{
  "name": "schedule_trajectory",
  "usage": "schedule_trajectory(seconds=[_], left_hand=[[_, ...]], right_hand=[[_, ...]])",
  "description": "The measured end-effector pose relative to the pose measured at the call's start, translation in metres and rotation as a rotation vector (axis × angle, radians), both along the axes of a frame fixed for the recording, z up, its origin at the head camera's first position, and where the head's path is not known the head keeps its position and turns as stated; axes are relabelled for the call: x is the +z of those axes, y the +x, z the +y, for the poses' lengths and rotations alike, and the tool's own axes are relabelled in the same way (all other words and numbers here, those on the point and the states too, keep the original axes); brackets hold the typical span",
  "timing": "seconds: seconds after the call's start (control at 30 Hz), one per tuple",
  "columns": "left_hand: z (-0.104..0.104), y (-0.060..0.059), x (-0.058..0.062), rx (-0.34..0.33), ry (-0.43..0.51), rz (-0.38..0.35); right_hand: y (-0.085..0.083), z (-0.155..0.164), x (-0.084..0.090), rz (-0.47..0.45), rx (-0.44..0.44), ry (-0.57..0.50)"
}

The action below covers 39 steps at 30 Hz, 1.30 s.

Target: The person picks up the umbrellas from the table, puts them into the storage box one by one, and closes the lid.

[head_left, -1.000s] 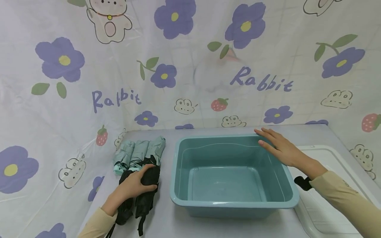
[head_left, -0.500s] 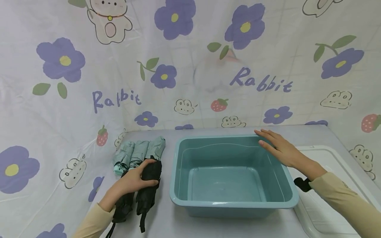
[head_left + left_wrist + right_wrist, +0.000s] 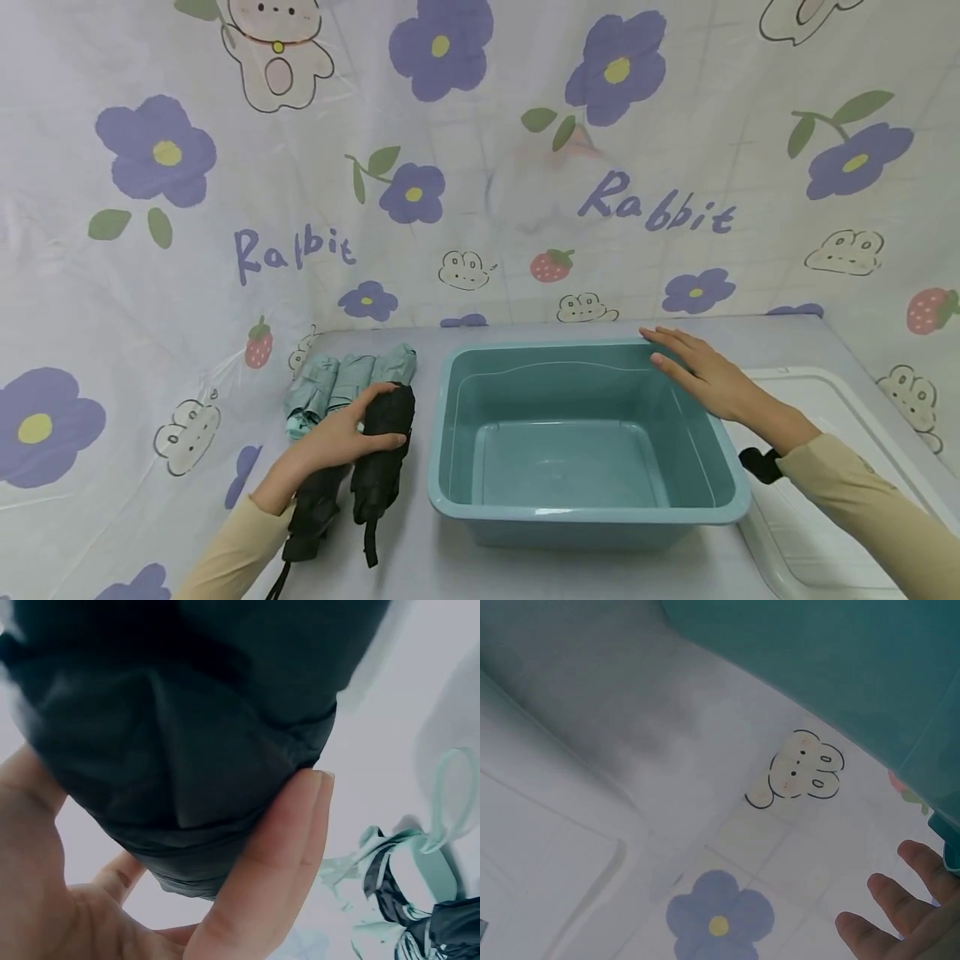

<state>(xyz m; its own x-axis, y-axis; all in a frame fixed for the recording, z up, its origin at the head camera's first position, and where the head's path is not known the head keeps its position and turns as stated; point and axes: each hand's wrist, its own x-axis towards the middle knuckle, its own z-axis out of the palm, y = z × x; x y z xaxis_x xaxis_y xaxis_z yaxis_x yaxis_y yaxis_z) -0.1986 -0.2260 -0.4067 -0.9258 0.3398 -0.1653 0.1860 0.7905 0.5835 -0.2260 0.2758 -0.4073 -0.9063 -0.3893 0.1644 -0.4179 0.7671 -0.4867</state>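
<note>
Firmly around black umbrella [image 3: 381,454]: left hand [image 3: 337,437].

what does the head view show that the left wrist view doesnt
Only the head view shows the teal basin, the right hand resting flat on its far rim, the white lid and a second black umbrella. Only the left wrist view shows a teal strap loop. Both show the left hand gripping the black folded umbrella beside the mint umbrellas.

A folded black umbrella [image 3: 382,454] lies lengthwise near the surface's left edge, just left of the teal plastic basin [image 3: 592,517], its far end raised slightly. The basin stands upright mid-surface, rectangular, open and hollow, its rim rounded.
</note>
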Motion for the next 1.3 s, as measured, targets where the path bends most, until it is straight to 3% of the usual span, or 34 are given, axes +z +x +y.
schedule_trajectory(seconds=[0.5,0.8,1.3], left_hand=[[0.011,-0.011,0.023,-0.020,0.073,-0.053],[0.020,-0.016,0.042,-0.033,0.193,-0.150],[0.040,-0.024,0.053,-0.058,0.213,-0.156]], right_hand=[[-0.001,0.000,-0.003,0.024,-0.001,-0.008],[0.000,0.000,0.000,0.013,0.006,-0.010],[-0.001,0.000,-0.001,0.020,0.006,-0.020]])
